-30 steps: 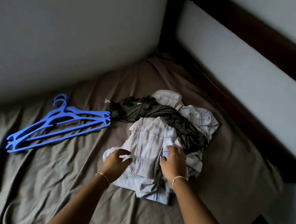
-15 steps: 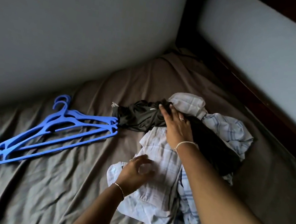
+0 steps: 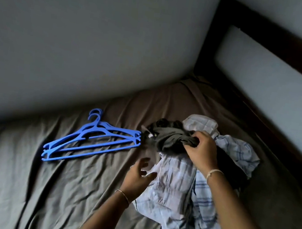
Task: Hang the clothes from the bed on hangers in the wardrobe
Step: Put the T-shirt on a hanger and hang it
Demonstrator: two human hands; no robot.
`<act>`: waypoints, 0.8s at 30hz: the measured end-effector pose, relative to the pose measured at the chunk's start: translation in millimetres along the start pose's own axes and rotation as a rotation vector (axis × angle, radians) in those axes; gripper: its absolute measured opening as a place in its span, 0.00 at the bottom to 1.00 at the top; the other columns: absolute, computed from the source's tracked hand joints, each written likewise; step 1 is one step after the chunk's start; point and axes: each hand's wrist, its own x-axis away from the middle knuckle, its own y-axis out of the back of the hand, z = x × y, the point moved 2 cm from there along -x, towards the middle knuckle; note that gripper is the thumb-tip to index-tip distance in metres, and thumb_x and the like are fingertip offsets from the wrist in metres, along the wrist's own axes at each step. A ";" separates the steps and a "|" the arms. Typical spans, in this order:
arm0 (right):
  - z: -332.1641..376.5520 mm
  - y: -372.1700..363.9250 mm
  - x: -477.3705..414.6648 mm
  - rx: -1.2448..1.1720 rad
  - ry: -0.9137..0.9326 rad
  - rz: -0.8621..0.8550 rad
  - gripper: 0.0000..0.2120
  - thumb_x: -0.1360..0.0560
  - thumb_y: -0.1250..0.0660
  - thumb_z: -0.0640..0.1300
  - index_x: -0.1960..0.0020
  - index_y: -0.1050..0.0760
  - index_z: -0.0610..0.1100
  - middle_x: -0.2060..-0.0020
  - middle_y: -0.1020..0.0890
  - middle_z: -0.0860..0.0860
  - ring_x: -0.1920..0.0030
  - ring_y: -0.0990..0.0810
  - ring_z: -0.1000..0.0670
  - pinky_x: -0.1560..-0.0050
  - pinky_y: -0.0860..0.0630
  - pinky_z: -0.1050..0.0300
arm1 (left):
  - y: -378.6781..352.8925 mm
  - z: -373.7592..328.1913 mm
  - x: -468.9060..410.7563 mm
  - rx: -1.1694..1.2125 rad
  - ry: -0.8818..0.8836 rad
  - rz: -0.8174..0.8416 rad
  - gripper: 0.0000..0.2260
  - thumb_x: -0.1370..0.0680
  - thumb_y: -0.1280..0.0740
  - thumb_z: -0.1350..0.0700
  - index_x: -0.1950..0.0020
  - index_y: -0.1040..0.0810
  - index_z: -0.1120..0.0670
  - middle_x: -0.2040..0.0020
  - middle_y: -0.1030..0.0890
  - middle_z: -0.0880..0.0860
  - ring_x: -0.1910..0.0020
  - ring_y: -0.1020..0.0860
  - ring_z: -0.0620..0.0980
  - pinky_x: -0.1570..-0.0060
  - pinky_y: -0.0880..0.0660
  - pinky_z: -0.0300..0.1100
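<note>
1. Clothes (image 3: 174, 186) lie heaped on the bed (image 3: 55, 198), toward its right side, pale checked ones under a dark garment (image 3: 167, 142)
2. Hangers (image 3: 96, 128) (blue, stacked together) lie flat on the bed just left of the heap
3. Right hand (image 3: 202, 153) has its fingers curled round a bunch of the dark garment
4. Left hand (image 3: 137, 177) is spread and holds nothing, at the heap's left edge; whether it touches the cloth is too blurred to tell

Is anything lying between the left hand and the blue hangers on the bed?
Nothing visible does: only bare sheet lies between the left hand and the blue hangers. The right hand grips the dark garment atop the checked shirts.
</note>
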 end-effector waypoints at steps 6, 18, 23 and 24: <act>103.3 88.5 38.5 -0.366 0.205 0.007 0.20 0.35 0.29 0.26 0.64 0.31 0.50 0.56 0.21 0.49 0.52 0.22 0.56 0.46 0.30 0.69 | 41.8 -84.7 43.6 0.043 -0.277 -0.040 0.42 0.37 0.25 0.46 0.26 0.37 0.49 0.34 0.27 0.49 0.38 0.25 0.46 0.39 0.26 0.44; 296.1 256.2 101.0 -0.541 0.318 -0.011 0.19 0.33 0.40 0.27 0.51 0.28 0.48 0.56 0.23 0.56 0.56 0.25 0.63 0.51 0.29 0.70 | 117.1 -230.3 180.1 0.133 -0.603 0.174 0.12 0.26 0.28 0.57 0.53 0.24 0.67 0.58 0.23 0.57 0.57 0.28 0.49 0.56 0.30 0.47; 337.3 304.9 139.6 -0.343 0.304 0.086 0.33 0.33 0.47 0.18 0.41 0.22 0.47 0.43 0.19 0.48 0.45 0.21 0.61 0.39 0.28 0.66 | 177.1 -267.8 232.0 0.183 -0.690 0.053 0.03 0.22 0.32 0.61 0.54 0.20 0.57 0.62 0.20 0.52 0.61 0.24 0.45 0.58 0.27 0.38; 342.8 312.1 146.5 -0.290 0.305 0.094 0.32 0.33 0.48 0.18 0.44 0.20 0.45 0.46 0.17 0.48 0.47 0.20 0.60 0.40 0.27 0.64 | 186.5 -274.6 241.4 0.195 -0.703 0.031 0.03 0.22 0.33 0.61 0.53 0.19 0.58 0.64 0.19 0.49 0.64 0.24 0.41 0.60 0.26 0.34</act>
